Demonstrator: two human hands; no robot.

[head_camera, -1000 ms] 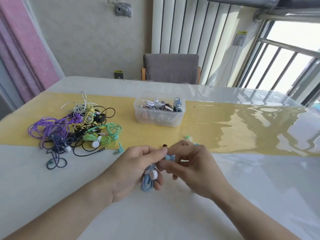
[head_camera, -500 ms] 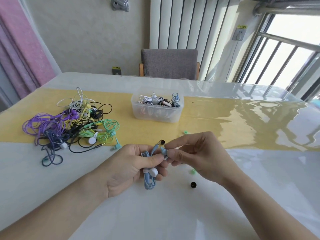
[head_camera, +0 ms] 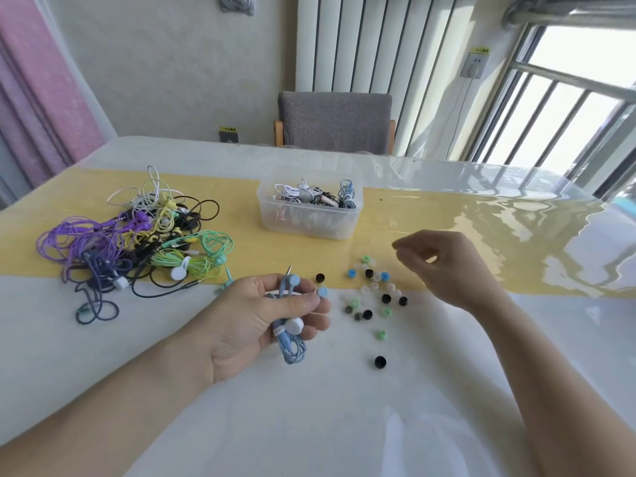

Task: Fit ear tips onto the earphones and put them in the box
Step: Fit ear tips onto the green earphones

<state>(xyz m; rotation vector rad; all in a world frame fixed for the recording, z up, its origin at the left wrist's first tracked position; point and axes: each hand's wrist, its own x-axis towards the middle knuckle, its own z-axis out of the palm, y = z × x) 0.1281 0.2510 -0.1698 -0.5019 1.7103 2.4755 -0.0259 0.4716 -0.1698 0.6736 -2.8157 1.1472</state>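
Far left: pink curtain (head_camera: 41, 80) beside the wall. On the tabletop (head_camera: 309, 407), left side, a tangled heap of earphones (head_camera: 137, 239) in purple, white, yellow, black, navy and green lay on the yellow runner (head_camera: 430, 242), some loops spilling onto the white surface. Left hand (head_camera: 265, 318) hovered just right of the heap, palm toward the camera; grip closed round a bundled blue earphone (head_camera: 288, 325), fingers and thumb curled on the cord, a white clip at the lower fingers, the plug and one bud sticking up above the fingers, the second bud at the fingertips. Coiled cord hung below the hand. Behind it, centre, clear plastic box (head_camera: 309, 215) on the runner, already holding several wound earphones, white, black and blue. Beyond the table edge, a grey chair (head_camera: 335, 122) in front of a white radiator (head_camera: 364, 43). Right of the left hand, loose ear tips (head_camera: 373, 294) scattered on the tabletop: black, blue, green, clear; one black tip (head_camera: 380, 362) lay apart, nearer the camera. Right hand (head_camera: 444, 266) raised above the scatter, near but not touching; grip loosely curled, thumb and forefinger close together, nothing visible between them. Far right: barred window (head_camera: 568, 98).
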